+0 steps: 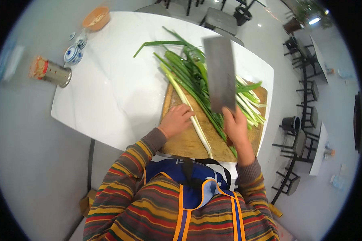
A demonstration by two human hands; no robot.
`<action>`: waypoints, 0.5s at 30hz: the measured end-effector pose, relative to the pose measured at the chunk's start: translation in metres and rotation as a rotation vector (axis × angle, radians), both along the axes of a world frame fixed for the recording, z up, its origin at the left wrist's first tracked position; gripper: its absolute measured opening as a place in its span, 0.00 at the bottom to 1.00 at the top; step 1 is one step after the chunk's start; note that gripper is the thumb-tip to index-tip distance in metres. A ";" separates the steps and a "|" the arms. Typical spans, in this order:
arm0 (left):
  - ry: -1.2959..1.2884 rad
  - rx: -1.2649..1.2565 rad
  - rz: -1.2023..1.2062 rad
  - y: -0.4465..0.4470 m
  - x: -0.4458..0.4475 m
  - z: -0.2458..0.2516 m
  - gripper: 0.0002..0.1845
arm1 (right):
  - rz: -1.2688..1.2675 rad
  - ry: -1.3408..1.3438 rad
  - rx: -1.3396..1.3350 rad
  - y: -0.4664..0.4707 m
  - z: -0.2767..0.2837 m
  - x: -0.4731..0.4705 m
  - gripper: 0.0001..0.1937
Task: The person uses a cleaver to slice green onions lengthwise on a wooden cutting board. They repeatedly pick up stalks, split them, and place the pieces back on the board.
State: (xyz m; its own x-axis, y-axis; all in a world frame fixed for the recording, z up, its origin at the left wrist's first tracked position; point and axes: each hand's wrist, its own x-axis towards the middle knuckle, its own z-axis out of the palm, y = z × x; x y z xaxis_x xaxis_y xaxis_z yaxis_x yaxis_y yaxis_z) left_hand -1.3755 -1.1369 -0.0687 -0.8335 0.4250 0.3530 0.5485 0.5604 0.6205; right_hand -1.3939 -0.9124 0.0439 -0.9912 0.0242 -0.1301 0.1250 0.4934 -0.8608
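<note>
My left hand (178, 118) rests on a single long green onion stalk (199, 129), its fingers over the pale part, on the left side of a wooden cutting board (184, 143). My right hand (236, 125) grips a cleaver (220, 75), whose broad metal blade points away from me above the vegetables. Beneath and beside the blade lies a pile of green onions (196, 75) with dark green leaves, some reaching past the board's far edge. Cut-looking white stalks (252, 105) lie at the board's right side.
The board lies on a white marble-patterned table (108, 90). Along its left edge are an orange bowl (96, 18), a blue-and-white lidded jar (73, 54) and a metal holder of toothpicks (52, 72). Stools (220, 21) stand beyond the table; chairs and other tables are at the right.
</note>
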 end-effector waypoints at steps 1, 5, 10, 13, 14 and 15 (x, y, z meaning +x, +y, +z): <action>-0.002 -0.004 -0.011 0.002 -0.003 0.000 0.15 | -0.116 -0.085 -0.108 0.021 0.008 0.025 0.10; 0.008 -0.034 -0.037 0.017 -0.022 -0.005 0.16 | -0.418 -0.148 -0.111 0.084 0.021 0.120 0.07; 0.080 -0.172 -0.072 0.044 -0.045 -0.001 0.22 | -0.642 -0.136 -0.151 0.110 0.017 0.211 0.07; 0.160 -0.384 -0.244 0.058 -0.055 0.015 0.37 | -0.726 -0.138 -0.192 0.112 0.012 0.241 0.07; 0.225 -0.460 -0.274 0.064 -0.059 0.022 0.40 | -0.738 -0.135 -0.201 0.114 0.010 0.247 0.07; 0.289 -0.547 -0.301 0.071 -0.064 0.029 0.43 | -0.747 -0.128 -0.212 0.115 0.009 0.250 0.07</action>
